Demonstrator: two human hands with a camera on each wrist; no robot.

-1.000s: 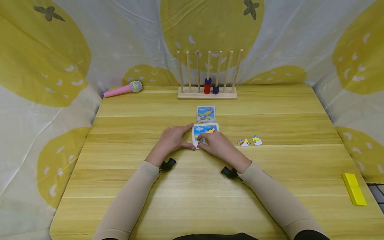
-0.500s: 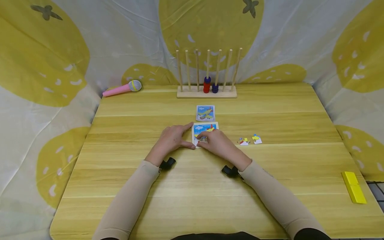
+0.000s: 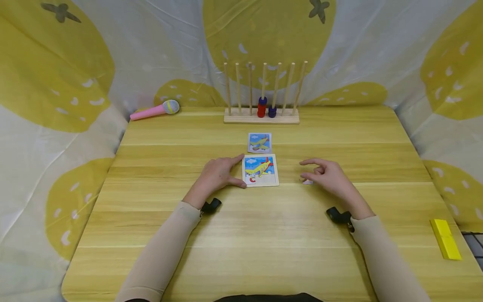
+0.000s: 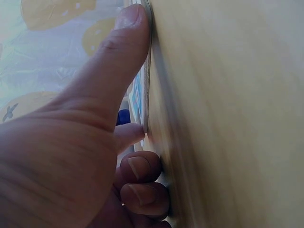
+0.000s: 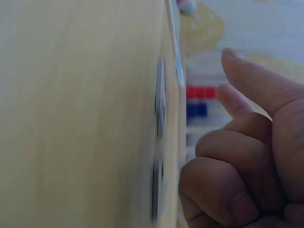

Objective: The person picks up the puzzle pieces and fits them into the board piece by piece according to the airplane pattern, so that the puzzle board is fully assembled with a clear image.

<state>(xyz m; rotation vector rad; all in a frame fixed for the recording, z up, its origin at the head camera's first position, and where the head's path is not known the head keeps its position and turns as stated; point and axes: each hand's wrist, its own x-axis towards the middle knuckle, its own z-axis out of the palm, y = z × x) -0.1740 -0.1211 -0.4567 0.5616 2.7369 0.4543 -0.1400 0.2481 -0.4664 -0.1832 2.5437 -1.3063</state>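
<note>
A small jigsaw puzzle board [image 3: 268, 181] with a yellow airplane picture lies mid-table; its lower right part is bare. My left hand [image 3: 216, 175] holds its left side, thumb at the near corner and index finger at the far one. The left wrist view shows the thumb [image 4: 124, 45] along the board's edge. Over the loose jigsaw pieces to the right hovers my right hand [image 3: 328, 178], nothing between its spread thumb and index finger, the other fingers curled. One jigsaw piece [image 3: 308, 182] peeks out beneath it; the right wrist view shows two, one of them [image 5: 160, 92] farther off.
Just behind the board lies a matching airplane picture card [image 3: 259, 143]. A wooden peg rack [image 3: 241, 119] with red and blue beads stands at the table's back. A pink toy microphone [image 3: 151, 112] lies back left, a yellow block [image 3: 445, 239] at the right edge.
My right hand has left the puzzle board and moved right to the loose pieces, uncovering a piece with a red mark at the board's lower left. The left hand has stayed in place.
</note>
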